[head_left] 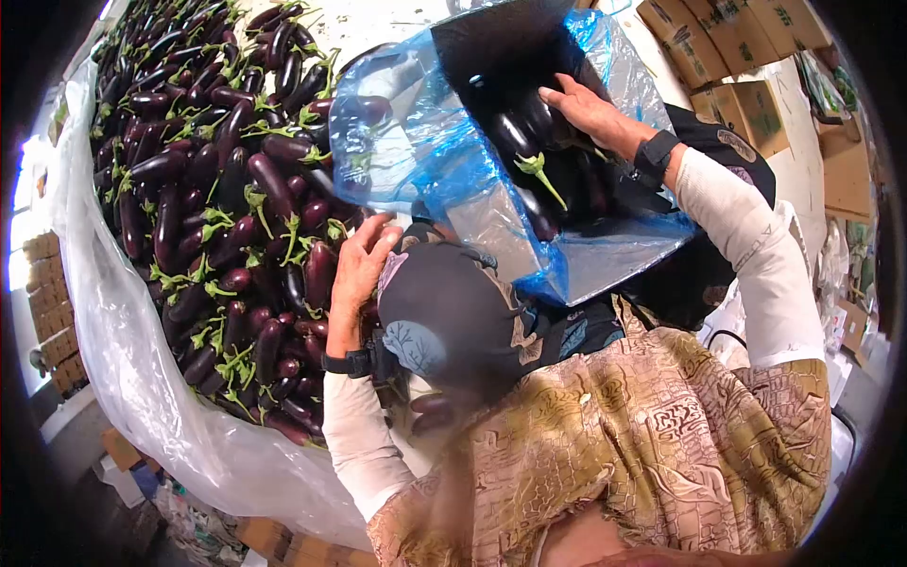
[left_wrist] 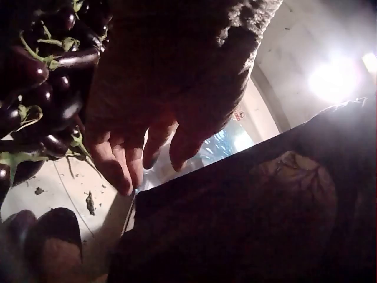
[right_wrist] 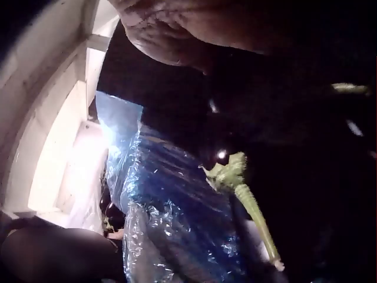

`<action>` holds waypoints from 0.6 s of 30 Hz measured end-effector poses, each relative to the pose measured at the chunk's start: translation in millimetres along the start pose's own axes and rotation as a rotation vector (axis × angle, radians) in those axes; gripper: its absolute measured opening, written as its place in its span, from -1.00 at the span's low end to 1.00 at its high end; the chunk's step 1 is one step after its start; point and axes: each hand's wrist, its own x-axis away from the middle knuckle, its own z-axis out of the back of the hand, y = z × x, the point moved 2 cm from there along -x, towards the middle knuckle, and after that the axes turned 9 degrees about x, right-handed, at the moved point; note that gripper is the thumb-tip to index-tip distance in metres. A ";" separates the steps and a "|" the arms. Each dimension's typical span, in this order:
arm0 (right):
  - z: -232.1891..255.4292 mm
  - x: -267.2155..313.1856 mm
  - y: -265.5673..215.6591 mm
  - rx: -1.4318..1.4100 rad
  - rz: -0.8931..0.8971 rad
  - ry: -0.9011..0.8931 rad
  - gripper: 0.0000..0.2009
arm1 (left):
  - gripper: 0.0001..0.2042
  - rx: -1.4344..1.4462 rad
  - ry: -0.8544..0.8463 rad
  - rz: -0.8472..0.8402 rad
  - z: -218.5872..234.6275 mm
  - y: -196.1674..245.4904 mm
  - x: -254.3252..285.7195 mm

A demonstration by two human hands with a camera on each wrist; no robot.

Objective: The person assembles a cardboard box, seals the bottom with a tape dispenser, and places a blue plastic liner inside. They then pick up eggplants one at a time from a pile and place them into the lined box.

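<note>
My right hand [head_left: 597, 115] reaches into a dark box [head_left: 472, 57] lined with blue plastic film [head_left: 444, 161]. Its fingers lie extended over glossy purple-black eggplants, and the thumb side faces up. One eggplant [head_left: 512, 137] with a green stem [head_left: 540, 180] lies just left of that hand; in the right wrist view its stem [right_wrist: 250, 203] shows beside the film, the rest lost in shadow. My left hand [head_left: 357, 269] holds nothing, its fingers loosely bent, between a big eggplant pile [head_left: 227, 170] and my dark trouser knee [head_left: 453, 302]. The left wrist view shows fingers hanging beside the knee.
Clear plastic sheeting [head_left: 123, 331] borders the pile on the left. Cardboard boxes [head_left: 727, 47] stand at the upper right, and more boxes [head_left: 47, 293] are stacked at the far left. A few eggplants [head_left: 433, 413] lie near my left forearm.
</note>
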 end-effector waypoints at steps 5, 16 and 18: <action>-14.0 -7.3 31.9 -0.019 0.050 -0.077 -0.09 | -0.55 0.146 0.019 0.005 -13.5 -36.0 2.1; -27.6 -10.9 28.1 0.467 0.301 0.307 -0.31 | -0.61 0.286 -0.001 0.053 -56.1 -136.8 -9.7; -34.0 -8.5 21.1 0.559 0.237 0.340 -0.26 | -0.61 0.346 0.024 0.098 -60.7 -149.8 -25.5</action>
